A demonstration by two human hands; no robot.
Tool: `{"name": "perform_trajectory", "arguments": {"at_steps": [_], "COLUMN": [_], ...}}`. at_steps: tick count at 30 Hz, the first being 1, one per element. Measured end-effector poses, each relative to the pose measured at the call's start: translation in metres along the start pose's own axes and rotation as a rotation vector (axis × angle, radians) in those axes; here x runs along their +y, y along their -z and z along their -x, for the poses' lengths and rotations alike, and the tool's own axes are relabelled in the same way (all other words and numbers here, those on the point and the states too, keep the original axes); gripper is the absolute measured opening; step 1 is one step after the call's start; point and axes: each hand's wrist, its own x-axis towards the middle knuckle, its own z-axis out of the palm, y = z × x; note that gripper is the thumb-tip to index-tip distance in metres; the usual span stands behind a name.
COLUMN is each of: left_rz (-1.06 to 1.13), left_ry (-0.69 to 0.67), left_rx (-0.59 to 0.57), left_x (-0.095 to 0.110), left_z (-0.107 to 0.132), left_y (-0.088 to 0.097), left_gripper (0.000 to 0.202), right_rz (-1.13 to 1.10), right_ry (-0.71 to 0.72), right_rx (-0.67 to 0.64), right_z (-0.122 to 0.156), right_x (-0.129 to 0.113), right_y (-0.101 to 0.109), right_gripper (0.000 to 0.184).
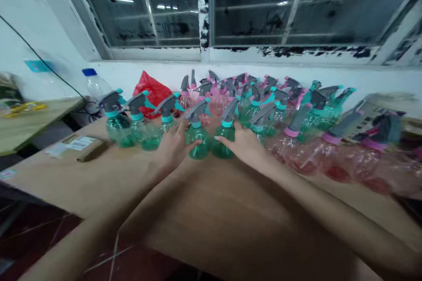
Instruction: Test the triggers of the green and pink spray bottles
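My left hand (173,145) is wrapped around the left side of a green spray bottle (199,145) with a grey trigger head and a teal collar. Just beside it stands a second green spray bottle (221,144), and my right hand (246,144) grips it from the right. Both bottles are upright on the table, slightly apart, with my thumbs across their fronts. Some of my fingers are hidden behind the bottles. Left of my left hand stand several green spray bottles (149,134). Pink spray bottles (305,158) are nearest my right forearm.
More pink and green bottles crowd the back of the brown table (211,202), below a window (296,9). A red plastic bag (153,92) lies behind the left row. A small cardboard box (90,148) and a clear bottle with a blue cap (89,72) are at left.
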Motion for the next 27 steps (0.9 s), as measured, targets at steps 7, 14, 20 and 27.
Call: {"name": "perform_trajectory", "arguments": {"at_steps": [7,14,20,27], "left_rz": [0.055,0.124,0.134,0.410], "left_ry": [0.057,0.097,0.115,0.108], "left_rx": [0.025,0.063,0.112,-0.121], "left_x": [0.007,0.001,0.012,0.067], "left_z": [0.000,0.006,0.035,0.061], "left_y": [-0.004,-0.010,0.000,0.031], "left_gripper": [0.083,0.076,0.065,0.056], "right_rz": [-0.004,0.013,0.050,0.104], "right_ry": [0.023,0.037,0.123,0.277], "right_rx": [-0.008,-0.024,0.006,0.065], "right_z": [-0.005,0.000,0.028,0.086], "right_x": [0.002,0.000,0.003,0.015], "right_y": [-0.005,-0.002,0.001,0.009], "right_gripper": [0.073,0.073,0.070,0.061]}}
